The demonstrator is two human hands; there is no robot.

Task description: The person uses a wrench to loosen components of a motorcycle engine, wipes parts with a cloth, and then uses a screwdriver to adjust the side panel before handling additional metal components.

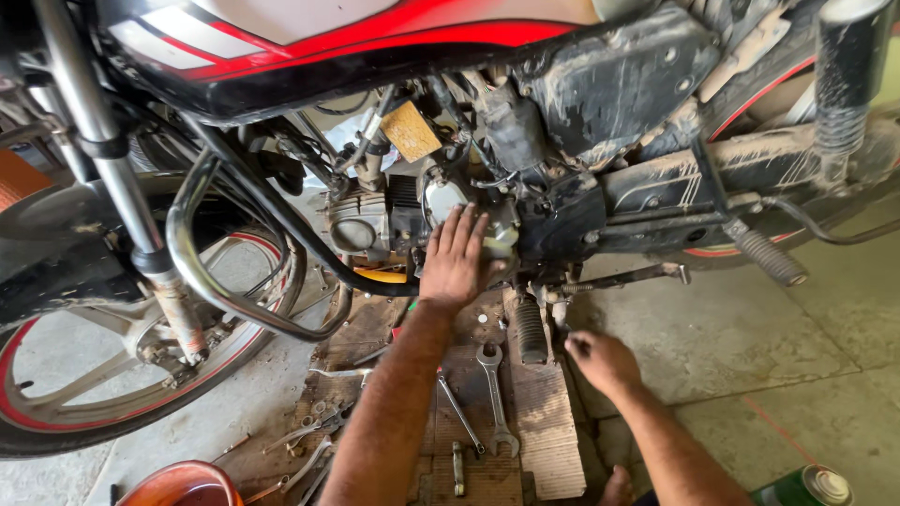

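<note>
A dusty black and red motorcycle fills the view, its engine [375, 220] low in the middle. My left hand [454, 258] lies flat against the engine's side cover, fingers spread and pointing up. My right hand [600, 361] hovers lower right near the footpeg [530, 328], fingers curled; whether it holds something small I cannot tell. A combination wrench [494, 394] lies on the cardboard [544, 422] between my two forearms.
More wrenches and small tools [314, 440] are scattered on the cardboard at the left. The front wheel [122, 375] and crash guard [234, 281] stand at the left. An orange bowl [183, 485] sits bottom left, a green can [811, 487] bottom right. Concrete floor lies right.
</note>
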